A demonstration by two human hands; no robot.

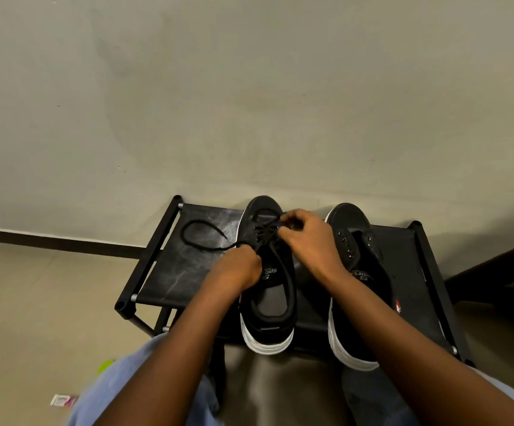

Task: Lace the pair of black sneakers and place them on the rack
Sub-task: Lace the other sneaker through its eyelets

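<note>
Two black sneakers with white soles stand toes away from me on the black rack [185, 265]. The left sneaker [275, 312] carries a black lace [202, 238] crossed through its front eyelets, and the loose end curls over the rack's fabric top to the left. My left hand [239, 267] grips that lace beside the shoe's tongue. My right hand [308, 238] pinches the other lace end over the eyelets near the toe. The right sneaker [358, 259] shows bare eyelets with no lace visible, and my right forearm crosses its heel.
The rack stands against a plain wall on a beige floor. A dark piece of furniture [501, 278] sits at the right. A small pink-and-white packet [62, 400] and a green thing [105, 366] lie on the floor at lower left. My knees in light blue fabric fill the bottom.
</note>
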